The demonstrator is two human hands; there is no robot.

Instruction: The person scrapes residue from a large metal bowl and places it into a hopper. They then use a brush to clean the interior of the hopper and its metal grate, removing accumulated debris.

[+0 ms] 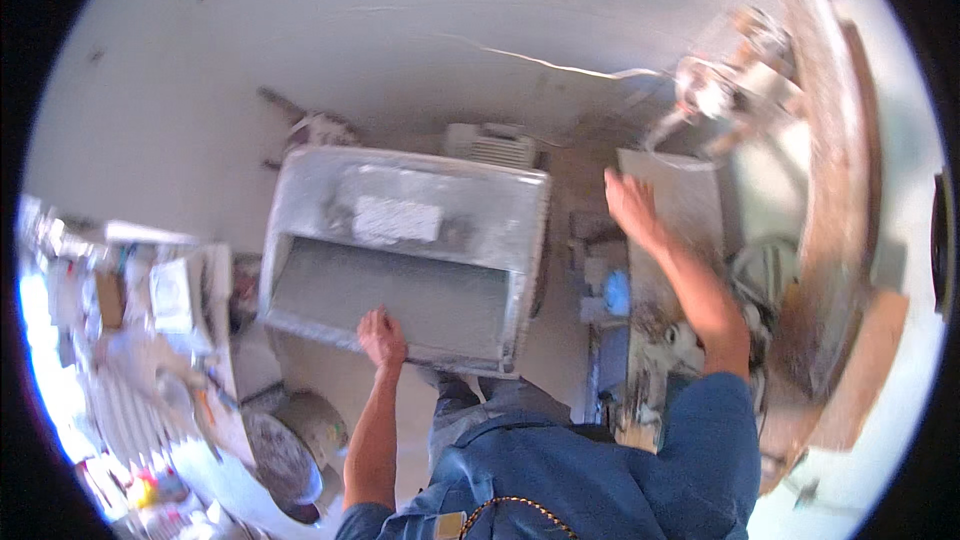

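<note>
A large silvery metal box [420,202] with a pale rectangular patch on its upper panel and a recessed grey interior fills the centre. My left hand [385,338] grips its front rim, fingers curled over the edge. My right hand [632,208] is raised beside the box’s right side, in front of a narrow grey board [680,190]. Its fingers look curled, but blur hides whether they hold anything.
A pale vented unit [490,148] sits behind the box. A cluttered bench [230,380] and round basin [290,460] are at left. At right are a long wooden plank [830,190], a blue object [617,292] and blurred wall-side equipment [715,90].
</note>
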